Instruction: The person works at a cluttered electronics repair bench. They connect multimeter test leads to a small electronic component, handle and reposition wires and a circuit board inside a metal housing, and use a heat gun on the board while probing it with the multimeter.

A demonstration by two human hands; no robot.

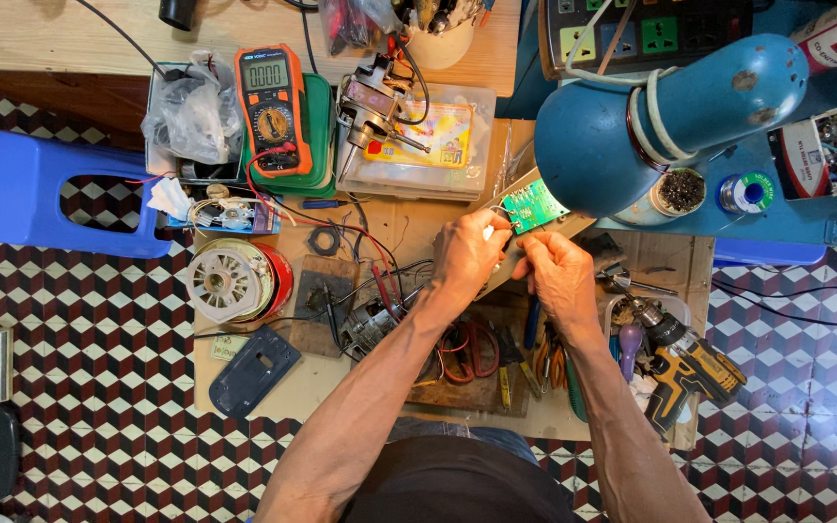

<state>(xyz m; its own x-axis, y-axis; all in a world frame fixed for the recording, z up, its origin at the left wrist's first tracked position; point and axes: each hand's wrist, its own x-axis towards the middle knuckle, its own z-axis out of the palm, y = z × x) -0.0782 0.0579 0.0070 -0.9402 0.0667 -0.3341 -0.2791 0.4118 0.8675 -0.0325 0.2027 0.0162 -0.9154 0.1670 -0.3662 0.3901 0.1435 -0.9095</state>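
My left hand and my right hand meet over the middle of a cluttered low workbench. Both grip a long flat beige housing that carries a small green circuit board. The board sits at the housing's upper end, just under the shade of a blue desk lamp. My left fingers pinch the housing's edge beside the board. My right fingers curl around its lower part, which they hide.
An orange multimeter with red leads stands at the back left. A wire spool and a dark blue cover lie left. A yellow cordless drill, pliers and scissors crowd the right front. A blue plastic stool sits far left.
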